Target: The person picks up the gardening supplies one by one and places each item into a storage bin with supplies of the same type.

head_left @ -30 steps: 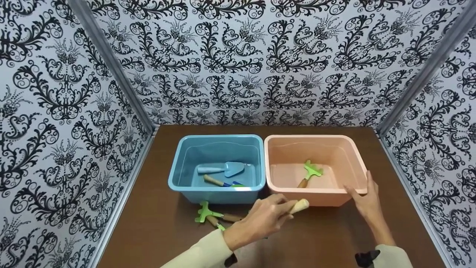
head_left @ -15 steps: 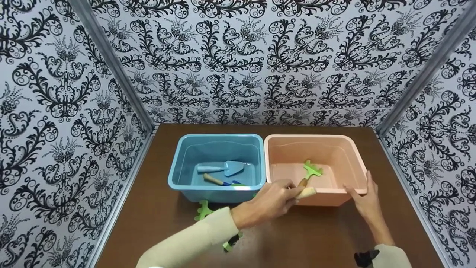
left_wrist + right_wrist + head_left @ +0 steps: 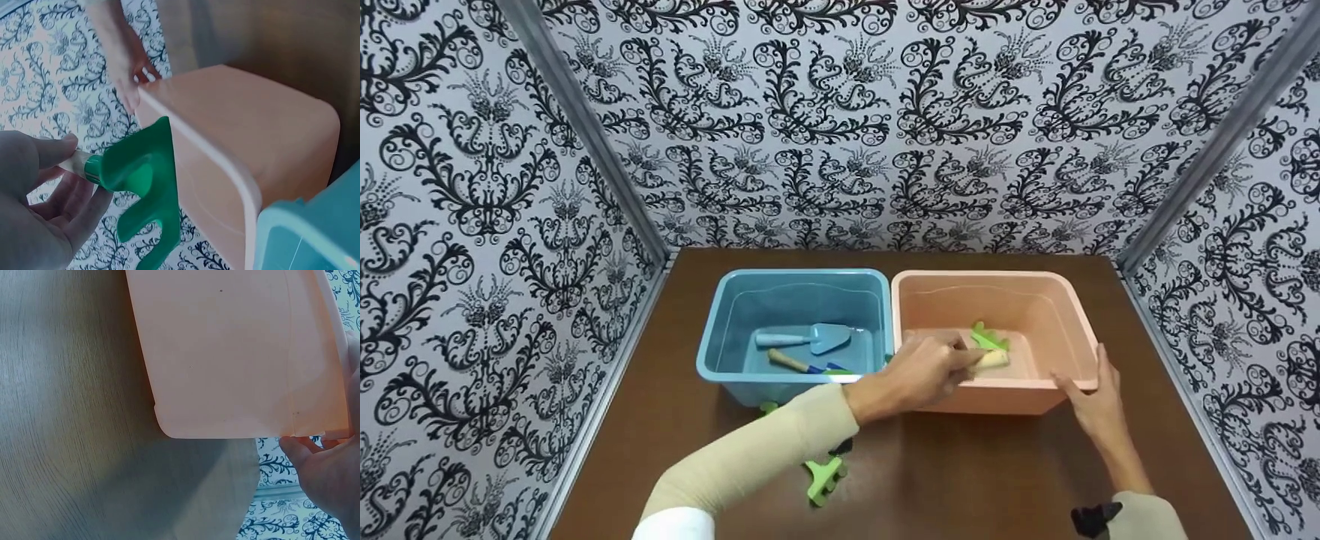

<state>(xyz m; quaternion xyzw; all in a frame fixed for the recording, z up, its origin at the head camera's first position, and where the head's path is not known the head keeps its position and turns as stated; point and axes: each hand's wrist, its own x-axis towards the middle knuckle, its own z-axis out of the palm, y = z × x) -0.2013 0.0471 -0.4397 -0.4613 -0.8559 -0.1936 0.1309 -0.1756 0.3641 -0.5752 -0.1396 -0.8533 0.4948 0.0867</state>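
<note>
Over the front left of the peach bin (image 3: 997, 276), my left hand (image 3: 926, 371) pinches the pale wooden handle (image 3: 992, 359) of a hand rake. Its green pronged head (image 3: 143, 163) shows in the left wrist view, beside the bin's rim. Inside the bin lies another green hand rake (image 3: 984, 334), partly hidden behind the held one's handle. At the bin's front right corner, my right hand (image 3: 1102, 412) grips the rim, thumb at the front and fingers along the side. The right wrist view has that hand (image 3: 332, 478) at the bin's edge.
Against the peach bin's left side stands a blue bin (image 3: 802, 274), holding a light-blue trowel (image 3: 831, 339) and a wooden-handled tool (image 3: 791, 362) with blue on it. Green tool heads (image 3: 825, 480) lie on the brown table (image 3: 960, 480), partly behind the left sleeve. Patterned walls enclose the table.
My left hand has carried the hand rake up and to the right, from in front of the bins to over the peach bin. The right hand stays at the corner.
</note>
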